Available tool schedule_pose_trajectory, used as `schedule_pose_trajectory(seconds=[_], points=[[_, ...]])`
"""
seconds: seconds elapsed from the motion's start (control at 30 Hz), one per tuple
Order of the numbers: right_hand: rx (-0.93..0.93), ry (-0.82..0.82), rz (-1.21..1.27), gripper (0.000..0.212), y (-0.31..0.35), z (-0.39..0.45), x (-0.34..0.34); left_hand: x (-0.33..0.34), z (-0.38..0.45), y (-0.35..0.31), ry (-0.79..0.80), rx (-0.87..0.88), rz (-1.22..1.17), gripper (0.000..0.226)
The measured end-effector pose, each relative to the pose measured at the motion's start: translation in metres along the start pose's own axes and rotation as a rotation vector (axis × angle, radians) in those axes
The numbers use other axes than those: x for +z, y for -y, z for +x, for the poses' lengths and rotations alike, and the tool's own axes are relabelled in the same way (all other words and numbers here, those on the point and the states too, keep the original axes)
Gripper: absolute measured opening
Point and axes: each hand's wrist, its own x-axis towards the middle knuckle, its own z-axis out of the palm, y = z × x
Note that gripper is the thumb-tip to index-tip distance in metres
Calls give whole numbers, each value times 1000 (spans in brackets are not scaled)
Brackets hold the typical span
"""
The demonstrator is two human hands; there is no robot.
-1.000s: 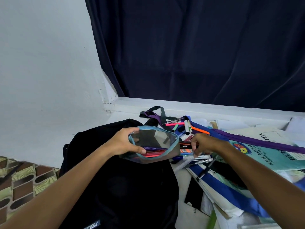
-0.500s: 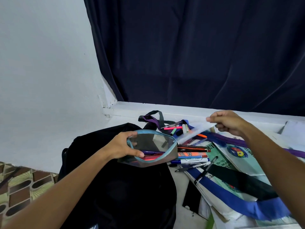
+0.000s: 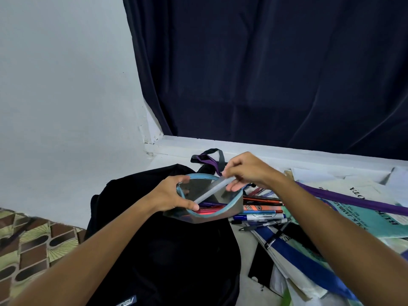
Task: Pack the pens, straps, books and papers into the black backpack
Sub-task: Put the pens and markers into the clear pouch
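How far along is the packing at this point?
Early. A few pens already lie in the clear pouch, which the left hand holds open above the black backpack. The right hand is slipping a white pen in. More loose pens, straps and books remain outside.

A dark navy fabric curtain (image 3: 276, 67) hangs in soft vertical folds across the upper right. To its left stands a plain pale grey painted wall (image 3: 64, 91). A white painted ledge (image 3: 254, 151) runs along beneath the curtain's hem. At the lower left lies a patterned mat in brown and pale green (image 3: 28, 244), its edge meeting the foot of the wall.
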Motion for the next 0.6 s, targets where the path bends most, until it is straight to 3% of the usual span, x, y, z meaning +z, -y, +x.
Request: schedule_pose_trajectory(seconds=[0.07,0.2,0.37,0.5,0.6], points=[[4,3,-97,15,2,3,10,1,-2,0,-3,9,0,139],[-103,-45,-534,22,3,6,16,3,-1,3,-11,42,-15,122],[-80,-55,-829,18,-5,18,22,5,1,6,-5,68,-32,110],[-31,44,-768,20,-9,25,25,7,1,5,14,69,-80,92],[16,122,-725,14,-8,28,26,6,1,4,17,61,-81,106]])
